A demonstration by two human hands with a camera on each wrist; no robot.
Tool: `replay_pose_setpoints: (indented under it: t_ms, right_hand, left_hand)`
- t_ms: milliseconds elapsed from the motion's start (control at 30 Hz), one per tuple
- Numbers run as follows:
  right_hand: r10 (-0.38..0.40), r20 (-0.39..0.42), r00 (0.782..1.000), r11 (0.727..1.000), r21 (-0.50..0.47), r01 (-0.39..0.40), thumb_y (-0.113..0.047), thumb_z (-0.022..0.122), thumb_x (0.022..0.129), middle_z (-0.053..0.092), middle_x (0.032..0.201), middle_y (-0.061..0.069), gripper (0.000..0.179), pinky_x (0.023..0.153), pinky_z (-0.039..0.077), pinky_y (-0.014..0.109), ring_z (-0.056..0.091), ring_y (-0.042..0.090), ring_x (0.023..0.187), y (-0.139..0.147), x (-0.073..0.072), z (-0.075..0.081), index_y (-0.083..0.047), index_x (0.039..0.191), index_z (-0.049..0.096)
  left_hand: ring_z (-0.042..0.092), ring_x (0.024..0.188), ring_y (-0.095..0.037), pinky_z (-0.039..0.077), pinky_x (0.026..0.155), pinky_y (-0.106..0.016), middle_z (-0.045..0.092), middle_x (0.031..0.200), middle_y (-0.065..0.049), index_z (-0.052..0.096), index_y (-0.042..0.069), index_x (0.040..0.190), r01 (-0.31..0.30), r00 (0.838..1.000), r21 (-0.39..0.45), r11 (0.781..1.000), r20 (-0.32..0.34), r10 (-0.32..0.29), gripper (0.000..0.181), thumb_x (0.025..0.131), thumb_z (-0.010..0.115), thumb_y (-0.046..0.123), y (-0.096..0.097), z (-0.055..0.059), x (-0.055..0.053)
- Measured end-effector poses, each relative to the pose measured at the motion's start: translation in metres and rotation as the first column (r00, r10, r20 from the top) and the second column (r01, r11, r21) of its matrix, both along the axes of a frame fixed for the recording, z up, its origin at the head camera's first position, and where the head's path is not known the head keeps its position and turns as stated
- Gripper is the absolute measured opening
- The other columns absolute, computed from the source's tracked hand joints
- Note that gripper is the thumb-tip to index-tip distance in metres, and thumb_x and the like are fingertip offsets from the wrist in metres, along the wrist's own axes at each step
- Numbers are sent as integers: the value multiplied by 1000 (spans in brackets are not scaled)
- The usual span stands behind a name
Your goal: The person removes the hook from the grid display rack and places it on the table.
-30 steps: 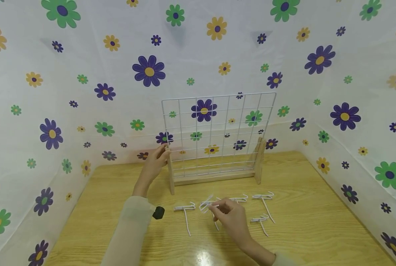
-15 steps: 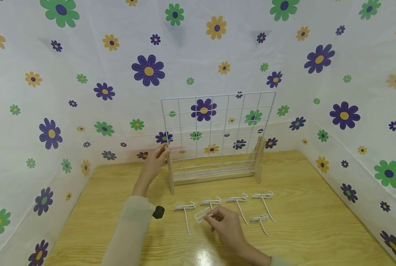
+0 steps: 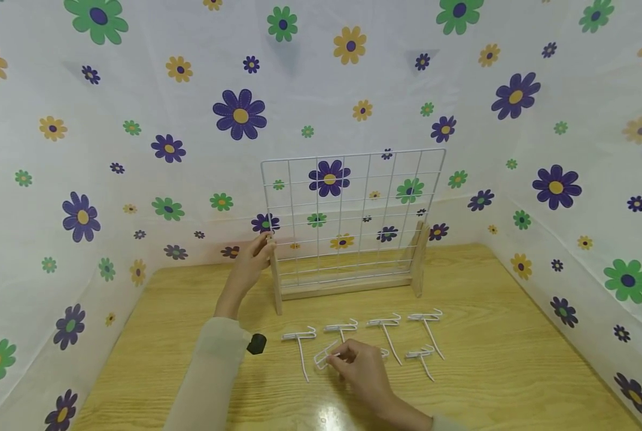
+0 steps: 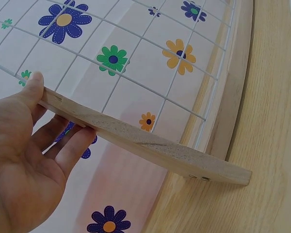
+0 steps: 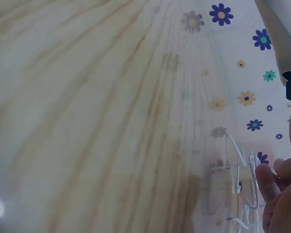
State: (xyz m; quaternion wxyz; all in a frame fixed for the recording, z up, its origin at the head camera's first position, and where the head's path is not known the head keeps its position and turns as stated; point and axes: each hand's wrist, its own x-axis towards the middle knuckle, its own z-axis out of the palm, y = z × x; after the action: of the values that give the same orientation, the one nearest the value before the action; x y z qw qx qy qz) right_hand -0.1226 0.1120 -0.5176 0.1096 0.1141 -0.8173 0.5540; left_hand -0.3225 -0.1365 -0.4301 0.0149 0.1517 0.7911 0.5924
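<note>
My left hand (image 3: 249,261) grips the left wooden upright (image 3: 276,287) of a stand that holds a white wire grid panel (image 3: 353,155). In the left wrist view, the thumb lies at the upright's top end and the fingers (image 4: 77,148) curl beneath it. My right hand (image 3: 365,371) pinches a white wire display hook (image 3: 319,361) between thumb and fingertips, its loop end pointing left, low over the table. My palm and fingers hide the rest of that hook. In the right wrist view, white hook wires (image 5: 252,179) show beside the fingertips.
Several similar white hooks lie in a row before the stand, among them the leftmost hook (image 3: 299,338) and the far right hook (image 3: 426,318). A shorter hook (image 3: 420,354) lies nearer me. Flower-print cloth (image 3: 191,108) encloses the wooden table (image 3: 191,347).
My right hand has moved toward me and slightly left with the hook, away from the second hook in the row, which now shows. My left hand stays on the upright.
</note>
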Motion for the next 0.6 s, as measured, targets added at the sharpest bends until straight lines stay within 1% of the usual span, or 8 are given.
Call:
replay_pose_setpoints:
  t_ms: [133,300,467,600]
  right_hand:
    - [-17,29,999,1000,14,16,-1,82,87,74,76,12,8,45,55,17,66,19,50,-1,-1,0,-2,88,73]
    - [-20,52,998,999,38,18,0,81,87,74,76,10,8,43,54,17,65,16,49,-2,0,-1,0,88,73]
    - [-41,57,998,996,75,37,-1,81,87,74,74,7,8,38,51,18,64,11,48,-3,1,-2,-1,87,73]
    - [-44,51,998,994,101,39,-2,81,87,74,74,6,9,39,51,17,64,9,48,-3,2,-3,-1,86,72]
  left_hand:
    - [44,142,-43,47,111,-48,41,158,-25,34,7,161,-4,1000,-9,1000,-5,4,60,111,49,36,0,0,0]
    - [45,142,-42,48,111,-48,42,158,-24,35,7,161,-7,1000,-2,1000,1,7,59,111,50,35,0,1,0]
    - [45,141,-43,49,110,-49,41,158,-24,35,7,161,-6,1000,-1,1000,1,6,59,111,50,34,0,2,1]
    - [43,143,-43,47,111,-48,38,160,-25,32,6,162,0,1000,-7,1000,13,0,61,111,50,35,0,3,2]
